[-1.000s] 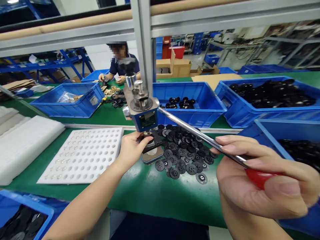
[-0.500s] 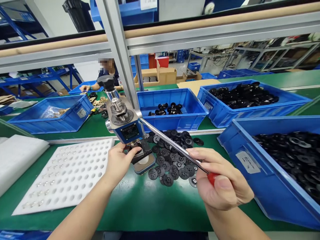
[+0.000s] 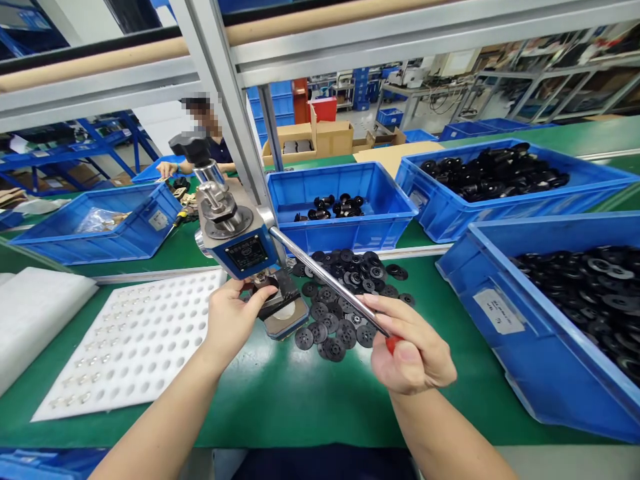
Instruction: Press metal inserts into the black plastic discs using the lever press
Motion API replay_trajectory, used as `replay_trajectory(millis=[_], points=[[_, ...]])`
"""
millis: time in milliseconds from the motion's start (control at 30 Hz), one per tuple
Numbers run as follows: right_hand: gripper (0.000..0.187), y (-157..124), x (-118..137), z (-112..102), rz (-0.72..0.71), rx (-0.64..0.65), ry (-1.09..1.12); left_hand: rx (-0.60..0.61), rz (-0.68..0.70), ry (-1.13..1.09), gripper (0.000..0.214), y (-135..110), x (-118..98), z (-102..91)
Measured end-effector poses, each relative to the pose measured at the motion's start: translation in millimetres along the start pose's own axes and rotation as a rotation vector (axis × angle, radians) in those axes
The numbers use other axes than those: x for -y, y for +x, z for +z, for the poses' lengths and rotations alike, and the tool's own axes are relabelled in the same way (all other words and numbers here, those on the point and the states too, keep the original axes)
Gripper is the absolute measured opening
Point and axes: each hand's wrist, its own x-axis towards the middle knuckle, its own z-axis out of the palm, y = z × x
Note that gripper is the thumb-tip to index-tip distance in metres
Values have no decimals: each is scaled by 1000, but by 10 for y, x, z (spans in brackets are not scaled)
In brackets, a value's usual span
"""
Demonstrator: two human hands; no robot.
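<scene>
A small hand press with a blue body and a black top knob stands on the green table. Its steel lever slopes down to the right and ends in a red knob. My right hand is closed round that red knob. My left hand reaches under the press head, fingers pinched on a small part that I cannot make out, at the press base. A heap of black round discs lies just right of the base.
A white foam tray with rows of holes lies at the left beside white foam sheets. Blue bins of black parts stand right and behind. Another person works at the far side. A metal frame post rises behind the press.
My right hand has drawn the lever's red knob down and towards the table. My view has shifted right and back, so the press sits further left. My left hand stays at the base.
</scene>
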Motion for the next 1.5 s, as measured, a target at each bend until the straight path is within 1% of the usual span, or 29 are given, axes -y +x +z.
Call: replay_trajectory(millis=[100, 167, 333, 467, 633, 700, 833, 900, 967, 1033, 1100, 1200, 1267, 1367, 1500], points=[[38, -110, -89, 24, -35, 3, -19, -6, -17, -13, 30, -1, -69, -13], [39, -116, -109, 36, -46, 15, -17, -21, -21, -32, 30, -3, -140, -12], [41, 62, -17, 13, -48, 100, -66, -71, -43, -95, 26, -3, -271, 43], [41, 134, 46, -91, -3, 135, -141, -115, -54, -118, 19, 4, -256, 121], [39, -1, -10, -262, 80, 248, -257, -104, -1, -80, 17, -12, -140, 195], [36, -89, -64, -296, 86, 226, -299, -92, 15, -73, 19, -17, -91, 213], [34, -256, -172, -277, 69, 75, -331, -98, 36, -41, 26, -5, -23, 225], [33, -293, -198, -252, 65, 25, -348, -102, 55, -12, 28, 1, -4, 222], [32, -280, -193, -244, 77, 44, -369, -114, 80, 31, 29, 1, 14, 222], [32, -231, -160, -255, 88, 111, -379, -142, 98, 67, 29, -3, 32, 230], [31, -177, -111, -274, 86, 172, -371, -176, 107, 79, 29, -11, 48, 245], [32, -146, -44, -288, 93, 210, -345, -206, 111, 74, 30, -29, 63, 262], [35, -169, -20, -276, 116, 207, -338, -206, 102, 78, 31, -45, 72, 262], [35, -233, -21, -227, 144, 171, -325, -196, 86, 80, 32, -67, 90, 250], [35, -256, -55, -140, 112, 87, -256, -210, 91, 67, 32, -52, 84, 230]])
